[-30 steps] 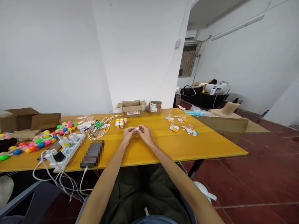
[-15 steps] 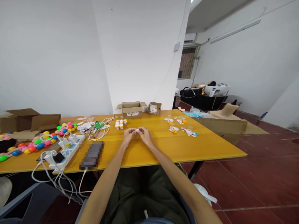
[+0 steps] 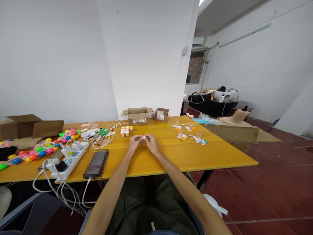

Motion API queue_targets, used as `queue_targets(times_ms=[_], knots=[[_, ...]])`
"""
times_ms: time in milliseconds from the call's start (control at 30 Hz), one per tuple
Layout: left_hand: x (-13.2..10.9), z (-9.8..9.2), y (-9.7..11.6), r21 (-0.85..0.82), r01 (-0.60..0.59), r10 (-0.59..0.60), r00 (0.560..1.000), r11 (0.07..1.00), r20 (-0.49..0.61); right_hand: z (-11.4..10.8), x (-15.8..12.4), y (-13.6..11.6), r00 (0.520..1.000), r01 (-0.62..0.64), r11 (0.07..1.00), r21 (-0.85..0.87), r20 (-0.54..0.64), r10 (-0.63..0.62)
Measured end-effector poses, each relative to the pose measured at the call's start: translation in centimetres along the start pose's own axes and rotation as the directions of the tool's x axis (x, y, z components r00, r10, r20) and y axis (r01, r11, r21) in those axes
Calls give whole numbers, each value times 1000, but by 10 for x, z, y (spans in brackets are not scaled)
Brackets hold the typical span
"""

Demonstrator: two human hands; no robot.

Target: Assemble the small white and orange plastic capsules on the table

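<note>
Small white piece with dark reddish marks (image 3: pixel 143 138), at the centre of the frame, its finer detail too small to read. The front edge of the yellow wooden bench (image 3: pixel 195 156) crosses below the hands; its right edge slants toward the lower right, with a stretch of bench top between. A group of small white-and-orange plastic jars (image 3: pixel 126 131) stands just upper left of the hands. The piece lies between the fingertips of the left hand (image 3: pixel 134 143) and right hand (image 3: pixel 152 143), each grip closed on it, above the bench.
</note>
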State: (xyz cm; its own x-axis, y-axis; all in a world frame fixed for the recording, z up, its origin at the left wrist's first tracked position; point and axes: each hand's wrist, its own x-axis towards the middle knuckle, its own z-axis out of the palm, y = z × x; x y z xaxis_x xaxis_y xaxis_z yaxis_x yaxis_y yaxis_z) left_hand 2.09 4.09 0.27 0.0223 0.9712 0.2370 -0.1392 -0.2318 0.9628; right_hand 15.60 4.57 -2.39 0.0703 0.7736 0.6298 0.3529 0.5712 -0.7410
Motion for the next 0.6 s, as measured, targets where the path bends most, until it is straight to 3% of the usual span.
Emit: queue_targets(times_ms=[600], knots=[[-1, -1, 0, 3, -10, 10, 1000, 1000, -3, -2, -6, -3, 995, 93, 937, -337, 69, -74]])
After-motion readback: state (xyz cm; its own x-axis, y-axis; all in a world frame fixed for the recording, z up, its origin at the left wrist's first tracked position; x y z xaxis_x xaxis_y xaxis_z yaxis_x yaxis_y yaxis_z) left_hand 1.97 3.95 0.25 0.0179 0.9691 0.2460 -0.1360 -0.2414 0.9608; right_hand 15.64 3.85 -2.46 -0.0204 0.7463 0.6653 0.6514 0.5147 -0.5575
